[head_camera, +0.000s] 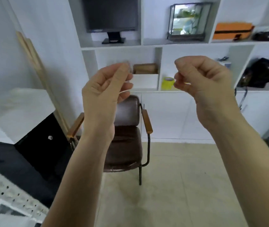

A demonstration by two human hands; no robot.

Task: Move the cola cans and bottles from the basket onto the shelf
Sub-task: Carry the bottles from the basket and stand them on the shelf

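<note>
Cola cans, bottles and basket: none in view, so their bearing from the hands cannot be told. Left hand (107,89) and right hand (202,79) are raised apart, fingers curled, holding nothing discernible, before the white cubby shelf (161,44).

Brown padded chair (127,136) with wooden armrests, on pale floor tiles (187,185), centre. Dark monitor (112,13), far upper left cubby. Glass terrarium (188,20), next cubby right. Orange box (232,31), far right. Yellow tape roll (167,83) and cardboard box (145,68), middle row. Black bag (261,72), right. Wooden strips (37,66) leaning at left wall. White perforated rail (12,192), near left.
</note>
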